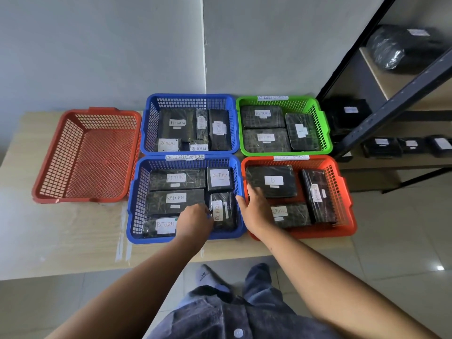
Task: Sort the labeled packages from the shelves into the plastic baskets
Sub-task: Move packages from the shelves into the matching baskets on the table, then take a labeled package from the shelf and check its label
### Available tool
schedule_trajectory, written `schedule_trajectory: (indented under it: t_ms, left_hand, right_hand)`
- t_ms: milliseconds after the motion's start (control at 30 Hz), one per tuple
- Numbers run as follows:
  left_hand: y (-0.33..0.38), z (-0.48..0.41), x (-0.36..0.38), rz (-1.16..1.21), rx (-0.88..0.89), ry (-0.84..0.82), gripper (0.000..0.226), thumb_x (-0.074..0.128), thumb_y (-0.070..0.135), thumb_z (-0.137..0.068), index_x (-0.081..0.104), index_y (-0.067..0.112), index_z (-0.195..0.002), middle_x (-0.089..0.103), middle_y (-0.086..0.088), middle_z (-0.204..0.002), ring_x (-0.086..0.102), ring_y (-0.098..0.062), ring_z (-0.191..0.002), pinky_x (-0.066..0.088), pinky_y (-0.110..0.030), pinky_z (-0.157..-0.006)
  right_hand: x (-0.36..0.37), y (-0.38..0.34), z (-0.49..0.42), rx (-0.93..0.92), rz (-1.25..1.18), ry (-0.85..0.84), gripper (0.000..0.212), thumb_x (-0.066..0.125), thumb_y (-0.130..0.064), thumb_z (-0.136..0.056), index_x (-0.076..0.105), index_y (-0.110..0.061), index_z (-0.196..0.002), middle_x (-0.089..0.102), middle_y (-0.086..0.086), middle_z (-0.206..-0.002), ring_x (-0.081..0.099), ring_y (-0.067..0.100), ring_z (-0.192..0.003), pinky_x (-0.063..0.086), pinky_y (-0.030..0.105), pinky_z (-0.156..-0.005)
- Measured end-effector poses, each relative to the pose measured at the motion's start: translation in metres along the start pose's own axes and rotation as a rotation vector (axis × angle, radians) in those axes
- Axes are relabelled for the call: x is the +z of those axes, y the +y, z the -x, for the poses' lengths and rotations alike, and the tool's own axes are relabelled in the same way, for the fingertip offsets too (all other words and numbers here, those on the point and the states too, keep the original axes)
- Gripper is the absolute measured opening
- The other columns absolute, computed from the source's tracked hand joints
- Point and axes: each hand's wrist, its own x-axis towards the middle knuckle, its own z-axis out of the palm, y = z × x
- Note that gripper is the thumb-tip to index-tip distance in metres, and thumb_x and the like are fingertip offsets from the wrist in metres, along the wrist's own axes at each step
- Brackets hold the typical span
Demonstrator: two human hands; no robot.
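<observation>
I place everything on the pale worktop [73, 241] from the near blue basket [186, 237] in front of me. The black shelves [401, 100] stand well off to its right, with dark packages on them. An empty red basket [97, 162] lies to its left, a second blue basket [190, 96] directly behind it, a green basket [241, 133] behind and to its right, and a filled red basket [349, 209] just beside its right wall. The near blue basket holds five black wrapped packages, each labelled RETURN. Three lie with the long axis left to right; the corner package [223, 211] at its near right runs lengthwise away from me, its label turned sideways. My left hand [194, 221] is inside this basket, fingers curled onto the corner package's left edge, gripping it. My right hand [256, 209] rests just right of the basket's right rim, fingers spread and relaxed, tips by package B [271, 181], which lies left to right. A paper strip [184, 157] on the near blue basket's far rim reads RETURN OVERDUE.
</observation>
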Motion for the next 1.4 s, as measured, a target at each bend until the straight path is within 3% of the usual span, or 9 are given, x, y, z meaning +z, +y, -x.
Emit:
schedule_trajectory:
  t_ms: [133, 267, 400, 533, 733, 800, 967, 1167, 1400]
  left_hand:
    - [0.006, 0.007, 0.001, 0.011, 0.038, 0.081, 0.012, 0.065, 0.029, -0.095, 0.069, 0.025, -0.106, 0.072, 0.004, -0.092, 0.067, -0.021, -0.08, 0.058, -0.035, -0.064]
    - [0.025, 0.021, -0.002, -0.017, 0.149, 0.163, 0.015, 0.063, 0.036, -0.098, 0.065, 0.029, -0.111, 0.067, 0.009, -0.104, 0.063, -0.019, -0.094, 0.056, -0.035, -0.069]
    - [0.063, 0.035, -0.001, 0.001, 0.279, 0.202, 0.007, 0.062, 0.034, -0.098, 0.064, 0.031, -0.104, 0.063, 0.013, -0.103, 0.062, -0.015, -0.096, 0.051, -0.032, -0.067]
    - [0.112, 0.049, 0.014, 0.029, 0.387, 0.198, 0.005, 0.063, 0.033, -0.096, 0.063, 0.032, -0.101, 0.06, 0.014, -0.1, 0.061, -0.016, -0.093, 0.043, -0.032, -0.064]
    - [0.202, 0.077, 0.06, 0.061, 0.502, 0.235, 0.01, 0.067, 0.03, -0.092, 0.065, 0.033, -0.101, 0.062, 0.014, -0.103, 0.061, -0.014, -0.095, 0.053, -0.035, -0.068]
    - [0.239, 0.088, 0.079, 0.078, 0.508, 0.242, 0.009, 0.066, 0.027, -0.092, 0.066, 0.03, -0.1, 0.062, 0.011, -0.1, 0.062, -0.017, -0.094, 0.054, -0.038, -0.068]
    - [0.332, 0.119, 0.133, 0.097, 0.533, 0.241, 0.004, 0.065, 0.026, -0.093, 0.062, 0.028, -0.095, 0.058, 0.013, -0.097, 0.06, -0.015, -0.09, 0.051, -0.034, -0.064]
    - [0.412, 0.146, 0.182, 0.087, 0.548, 0.178, 0.014, 0.062, 0.031, -0.095, 0.065, 0.033, -0.108, 0.06, 0.014, -0.108, 0.061, -0.012, -0.097, 0.057, -0.034, -0.076]
    - [0.449, 0.136, 0.205, -0.006, 0.56, 0.049, 0.029, 0.066, 0.03, -0.097, 0.063, 0.028, -0.126, 0.057, 0.011, -0.125, 0.056, -0.012, -0.115, 0.057, -0.032, -0.088]
  right_hand:
    - [-0.006, -0.001, -0.002, -0.006, -0.017, -0.035, 0.061, 0.054, -0.049, -0.105, 0.045, -0.018, -0.157, 0.052, 0.002, -0.143, 0.054, 0.024, -0.132, 0.051, 0.042, -0.107]
    - [-0.033, 0.0, 0.004, -0.018, -0.051, -0.012, 0.057, 0.058, -0.048, -0.104, 0.052, -0.019, -0.152, 0.052, 0.0, -0.143, 0.053, 0.019, -0.132, 0.047, 0.039, -0.112]
    - [-0.069, 0.02, 0.006, -0.091, -0.116, 0.099, 0.033, 0.066, -0.032, -0.101, 0.066, -0.022, -0.133, 0.059, -0.004, -0.125, 0.059, 0.013, -0.1, 0.056, 0.039, -0.094]
    - [-0.118, 0.059, 0.006, -0.169, -0.101, 0.257, 0.014, 0.069, -0.014, -0.094, 0.074, -0.021, -0.106, 0.06, -0.008, -0.098, 0.054, 0.011, -0.074, 0.053, 0.034, -0.073]
    - [-0.207, 0.145, 0.009, -0.15, -0.136, 0.365, 0.019, 0.067, -0.004, -0.089, 0.074, -0.022, -0.09, 0.053, -0.012, -0.083, 0.052, -0.002, -0.07, 0.037, 0.013, -0.066]
    - [-0.238, 0.179, 0.014, -0.121, -0.141, 0.38, 0.02, 0.067, -0.003, -0.089, 0.075, -0.022, -0.089, 0.057, -0.011, -0.086, 0.053, -0.004, -0.069, 0.035, 0.006, -0.064]
    - [-0.307, 0.272, 0.018, -0.141, -0.118, 0.376, 0.022, 0.065, -0.003, -0.091, 0.074, -0.023, -0.09, 0.057, -0.012, -0.088, 0.055, 0.003, -0.071, 0.039, 0.007, -0.063]
    - [-0.368, 0.359, 0.006, -0.107, -0.128, 0.342, 0.025, 0.065, -0.002, -0.09, 0.073, -0.025, -0.088, 0.058, -0.013, -0.085, 0.059, 0.003, -0.074, 0.039, 0.006, -0.06]
    - [-0.39, 0.407, -0.037, -0.058, -0.155, 0.227, 0.025, 0.063, -0.005, -0.092, 0.072, -0.029, -0.09, 0.059, -0.011, -0.09, 0.058, 0.004, -0.07, 0.039, 0.011, -0.06]
